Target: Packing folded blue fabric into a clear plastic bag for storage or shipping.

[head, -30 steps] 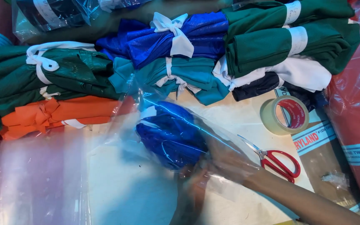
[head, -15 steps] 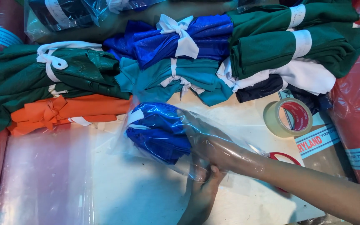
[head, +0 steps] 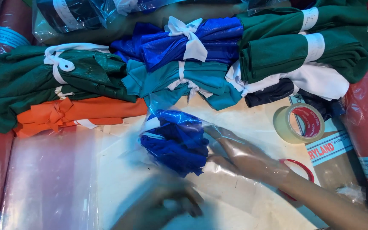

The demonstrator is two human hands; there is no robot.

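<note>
- The right hand [head: 245, 157] is pushed deep inside a clear plastic bag [head: 218, 140], fingers spread flat and touching a folded blue garment [head: 175, 142]; it grips nothing.
- Half a second ago that garment sat a little nearer the bag's mouth; now it lies further in, so the bagging looks nearly done.
- The left hand [head: 162, 206] is blurred at the lower edge; it has slid down off the bag, and I cannot tell whether it is open or closed.
- Red scissors [head: 299, 168] lie half hidden under the right wrist.
- A tape roll [head: 298, 122] sits just beyond on the surface [head: 252, 115].
- Tied bundles of green, orange, teal and blue cloth [head: 184, 81] line the far side.
</note>
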